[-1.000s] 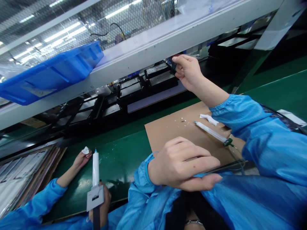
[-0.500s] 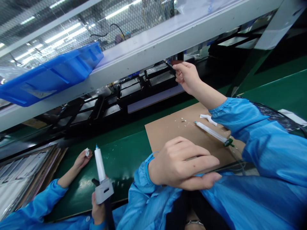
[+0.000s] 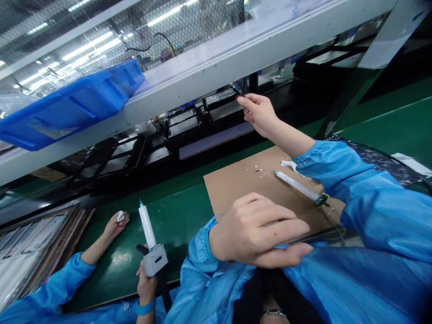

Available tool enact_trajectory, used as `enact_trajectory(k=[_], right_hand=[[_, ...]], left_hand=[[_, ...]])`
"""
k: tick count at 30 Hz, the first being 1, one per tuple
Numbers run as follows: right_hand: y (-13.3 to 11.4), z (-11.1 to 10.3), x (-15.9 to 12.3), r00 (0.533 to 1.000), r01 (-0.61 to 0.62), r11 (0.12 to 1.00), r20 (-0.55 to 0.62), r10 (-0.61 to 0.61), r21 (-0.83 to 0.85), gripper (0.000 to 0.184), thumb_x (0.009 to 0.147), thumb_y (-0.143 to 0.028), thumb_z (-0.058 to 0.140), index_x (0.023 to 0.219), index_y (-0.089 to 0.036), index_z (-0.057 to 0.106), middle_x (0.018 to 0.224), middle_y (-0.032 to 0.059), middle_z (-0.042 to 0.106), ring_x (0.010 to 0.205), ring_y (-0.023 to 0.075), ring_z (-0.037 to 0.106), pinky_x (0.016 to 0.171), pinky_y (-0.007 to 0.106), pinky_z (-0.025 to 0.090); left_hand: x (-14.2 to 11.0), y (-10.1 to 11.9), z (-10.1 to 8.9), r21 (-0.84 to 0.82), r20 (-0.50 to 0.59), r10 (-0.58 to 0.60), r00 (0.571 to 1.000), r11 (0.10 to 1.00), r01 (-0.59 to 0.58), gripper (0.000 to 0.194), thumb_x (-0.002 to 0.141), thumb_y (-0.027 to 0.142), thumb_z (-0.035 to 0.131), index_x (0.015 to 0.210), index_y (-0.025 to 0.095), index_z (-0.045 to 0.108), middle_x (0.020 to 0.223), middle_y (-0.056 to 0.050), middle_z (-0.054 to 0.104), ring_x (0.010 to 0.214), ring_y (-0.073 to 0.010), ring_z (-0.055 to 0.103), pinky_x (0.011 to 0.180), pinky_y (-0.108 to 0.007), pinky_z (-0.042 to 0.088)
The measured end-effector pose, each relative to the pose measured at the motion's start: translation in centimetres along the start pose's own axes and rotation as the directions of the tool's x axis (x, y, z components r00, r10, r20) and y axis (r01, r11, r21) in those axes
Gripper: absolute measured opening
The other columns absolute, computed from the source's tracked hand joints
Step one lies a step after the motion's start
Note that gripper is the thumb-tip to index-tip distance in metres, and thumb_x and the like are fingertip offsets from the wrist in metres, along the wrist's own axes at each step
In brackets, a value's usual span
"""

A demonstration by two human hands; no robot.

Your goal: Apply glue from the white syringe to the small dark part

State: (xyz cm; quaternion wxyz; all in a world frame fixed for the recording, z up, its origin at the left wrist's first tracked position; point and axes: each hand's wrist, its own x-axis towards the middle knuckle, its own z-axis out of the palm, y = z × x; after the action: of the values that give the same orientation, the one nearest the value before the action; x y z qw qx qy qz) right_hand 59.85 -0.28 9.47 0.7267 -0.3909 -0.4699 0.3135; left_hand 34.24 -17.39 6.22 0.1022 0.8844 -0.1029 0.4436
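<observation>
Slightly lowered since the earlier frames, the right hand (image 3: 259, 114) is now positioned below the shelf beam (image 3: 202, 82), thumb and forefinger brought close at a slim dark object (image 3: 237, 88), partly obscured; whether it is gripped cannot be told. Handling there is judged incomplete. The left hand (image 3: 258, 234), unmoved, is held relaxed, nothing seen in its grasp, well apart from the right. Nearby, a translucent, blue-tipped dispensing syringe (image 3: 297, 185) is laid on the cardboard sheet (image 3: 226, 182).

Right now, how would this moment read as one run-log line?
left hand: held low, nothing visible in it | right hand: raised near shelf edge, grip unclear | syringe: lying on cardboard
</observation>
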Motion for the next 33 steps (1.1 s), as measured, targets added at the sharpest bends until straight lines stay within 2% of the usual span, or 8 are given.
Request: enact_trajectory(k=[9, 16, 21, 27, 33], right_hand=[[0.2, -0.1, 1.1, 0.999, 0.042, 0.999, 0.013, -0.042, -0.034, 0.061, 0.079, -0.071, 0.102, 0.085, -0.029, 0.059, 0.068, -0.0036, 0.043, 0.058, 0.0137, 0.039, 0.046, 0.03, 0.029], [-0.8, 0.5, 1.9, 1.0, 0.031, 0.998, 0.006, -0.03, -0.052, 0.067, 0.072, -0.077, 0.104, 0.084, -0.03, 0.058, 0.064, -0.0049, 0.042, 0.063, 0.015, 0.037, 0.054, 0.034, 0.028], [-1.5, 1.1, 1.7, 0.999, 0.003, 0.999, 0.048, -0.001, -0.032, 0.068, 0.073, -0.076, 0.104, 0.084, -0.032, 0.053, 0.059, -0.0083, 0.036, 0.069, 0.016, 0.032, 0.065, 0.037, 0.028], [-1.9, 1.4, 1.6, 1.0, -0.006, 1.0, 0.008, 0.006, -0.018, 0.064, 0.076, -0.068, 0.105, 0.081, -0.028, 0.055, 0.063, -0.0091, 0.045, 0.062, 0.0113, 0.025, 0.062, 0.036, 0.017], [-2.5, 1.8, 1.4, 1.0, -0.013, 1.0, 0.01, 0.013, -0.028, 0.063, 0.08, -0.068, 0.103, 0.079, -0.027, 0.055, 0.062, -0.0091, 0.044, 0.061, 0.0105, 0.026, 0.062, 0.035, 0.017]], left_hand=[[-0.6, -0.1, 0.0, 0.049, 0.066, 0.011, 0.998, 0.999, -0.014, 0.032, 0.114, 0.046, 0.062, 0.116, 0.019, 0.08, 0.105, -0.003, 0.082, 0.085, -0.0119, 0.074, 0.085, -0.028, 0.056], [-0.1, 0.0, -0.3, 0.011, -0.026, 0.009, 1.0, 1.0, -0.009, 0.029, 0.115, 0.043, 0.064, 0.112, 0.018, 0.077, 0.1, 0.0, 0.083, 0.081, -0.0097, 0.075, 0.077, -0.027, 0.054], [0.0, 0.0, -0.4, 0.026, -0.01, 0.023, 1.0, 0.999, -0.023, 0.029, 0.115, 0.043, 0.063, 0.112, 0.018, 0.078, 0.1, 0.0, 0.084, 0.081, -0.01, 0.075, 0.078, -0.027, 0.053], [0.1, 0.0, -0.4, 0.019, -0.049, 0.026, 0.998, 1.0, -0.025, 0.029, 0.115, 0.042, 0.064, 0.111, 0.017, 0.077, 0.099, 0.001, 0.083, 0.079, -0.0093, 0.074, 0.077, -0.026, 0.053], [-0.1, 0.1, -0.5, 0.037, -0.016, 0.028, 0.999, 0.999, -0.027, 0.03, 0.115, 0.044, 0.064, 0.113, 0.018, 0.078, 0.101, 0.0, 0.082, 0.081, -0.0096, 0.073, 0.079, -0.027, 0.053]])
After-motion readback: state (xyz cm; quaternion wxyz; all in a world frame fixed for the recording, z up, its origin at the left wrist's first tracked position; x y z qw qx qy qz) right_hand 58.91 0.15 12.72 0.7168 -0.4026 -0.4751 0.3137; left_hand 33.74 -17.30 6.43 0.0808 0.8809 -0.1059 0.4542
